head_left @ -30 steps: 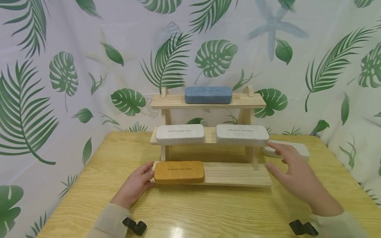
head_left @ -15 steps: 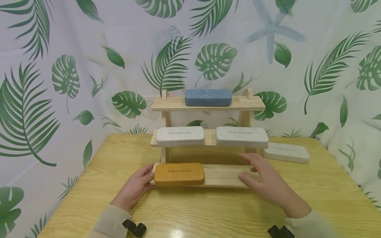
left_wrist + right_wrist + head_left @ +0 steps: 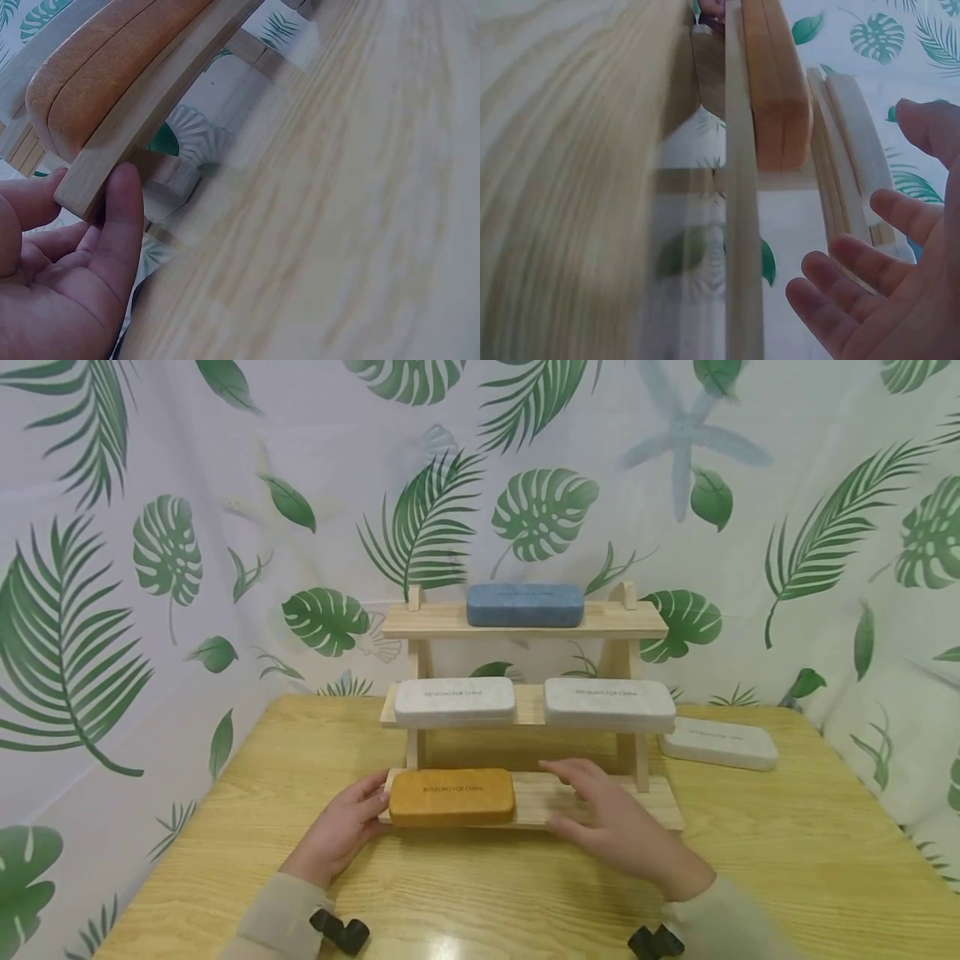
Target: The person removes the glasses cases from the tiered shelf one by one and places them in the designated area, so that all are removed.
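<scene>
While the left hand (image 3: 341, 825) pinches the left end of the wooden stand (image 3: 435, 622), its digits on both faces of the bottom shelf (image 3: 658, 797), the right hand (image 3: 617, 828) holds nothing. Its fingers are straight and spread, the thumb well away from them, and that wide gap faces left along the stand. Its fingertips seem apart from the wood, over the right half of the stand's bottom shelf.

Between the hands, on the left half of that shelf, lies the orange case (image 3: 452, 797), its long axis running along the stand. This is the relation that counts most, I judge: the case lies leftward of the right fingertips, its near end towards them with a stretch of shelf between. The left hand is nearer, just beside the case's far end; whether a digit touches the case, I cannot tell.

Farther out, the stand's middle shelf bears one white case (image 3: 455, 703) on its left and another white case (image 3: 609, 705) on its right. A blue case (image 3: 525, 606) lies midway along the stand's top shelf. Beyond the stand's right side, a third white case (image 3: 720, 745) lies slightly askew on the table (image 3: 480, 893). Behind the stand hangs a leaf-printed cloth (image 3: 315, 410).
</scene>
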Motion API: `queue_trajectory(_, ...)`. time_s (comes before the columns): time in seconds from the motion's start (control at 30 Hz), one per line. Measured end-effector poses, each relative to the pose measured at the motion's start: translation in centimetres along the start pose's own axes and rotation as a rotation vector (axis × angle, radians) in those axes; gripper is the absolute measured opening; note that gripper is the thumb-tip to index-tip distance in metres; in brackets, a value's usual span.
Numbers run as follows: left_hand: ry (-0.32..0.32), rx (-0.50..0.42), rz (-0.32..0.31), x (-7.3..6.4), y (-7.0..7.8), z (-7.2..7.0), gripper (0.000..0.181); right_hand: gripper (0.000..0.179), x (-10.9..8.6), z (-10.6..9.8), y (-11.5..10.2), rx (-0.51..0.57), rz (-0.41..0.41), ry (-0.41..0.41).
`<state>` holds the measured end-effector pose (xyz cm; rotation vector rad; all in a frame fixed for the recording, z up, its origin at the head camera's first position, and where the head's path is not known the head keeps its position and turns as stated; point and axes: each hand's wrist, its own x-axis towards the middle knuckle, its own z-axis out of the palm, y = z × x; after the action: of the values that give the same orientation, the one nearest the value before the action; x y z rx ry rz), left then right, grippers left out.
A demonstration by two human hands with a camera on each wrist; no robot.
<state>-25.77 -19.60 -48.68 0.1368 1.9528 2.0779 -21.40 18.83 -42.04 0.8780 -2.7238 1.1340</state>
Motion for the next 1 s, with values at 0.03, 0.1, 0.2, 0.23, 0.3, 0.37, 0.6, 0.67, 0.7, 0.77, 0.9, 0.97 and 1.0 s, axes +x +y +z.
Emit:
queue_trajectory(0.03,0.002,0.0,-0.001,0.0,0.0,0.0,0.053,0.065,0.1,0.3,0.0,-0.002,0.0,-0.01)
queue_trajectory(0.1,0.002,0.002,-0.002,-0.1,0.0,0.0,0.053,0.066,0.4,0.8,-0.1,-0.012,-0.007,-0.023)
queue_trajectory(0.2,0.003,-0.011,-0.006,-0.2,-0.1,0.1,0.053,0.069,0.8,1.5,-0.1,-0.036,-0.01,-0.032)
queue_trajectory(0.23,0.005,-0.016,-0.01,-0.1,-0.2,0.1,0.053,0.069,0.9,1.8,-0.2,-0.045,-0.008,-0.035)
queue_trajectory(0.3,0.007,-0.02,-0.014,-0.1,-0.3,0.1,0.052,0.07,1.1,2.1,-0.3,-0.046,0.002,-0.045)
queue_trajectory(0.37,0.013,-0.018,-0.017,-0.1,-0.3,0.1,0.052,0.07,1.3,2.4,-0.3,-0.041,0.013,-0.054)
queue_trajectory(0.6,0.025,-0.011,-0.022,0.0,-0.3,0.1,0.052,0.072,2.2,3.2,-0.7,-0.044,0.012,-0.07)
queue_trajectory(0.67,0.015,-0.014,-0.023,-0.1,-0.2,0.1,0.052,0.073,2.4,3.5,-0.8,-0.044,0.017,-0.077)
queue_trajectory(0.7,0.011,-0.015,-0.024,-0.1,-0.2,0.1,0.052,0.073,2.5,3.7,-0.9,-0.044,0.02,-0.081)
queue_trajectory(0.77,0.007,-0.015,-0.027,-0.1,-0.2,0.1,0.052,0.074,2.7,3.9,-1.2,-0.043,0.025,-0.09)
queue_trajectory(0.9,0.009,-0.01,-0.029,0.0,-0.1,0.1,0.051,0.075,3.2,4.4,-1.6,-0.063,0.011,-0.097)
queue_trajectory(0.97,0.011,-0.009,-0.028,0.0,0.0,0.2,0.051,0.075,3.4,4.7,-1.7,-0.081,0.005,-0.095)
queue_trajectory(1.0,0.013,-0.009,-0.028,0.0,0.1,0.2,0.051,0.074,3.5,4.8,-1.7,-0.089,0.004,-0.095)
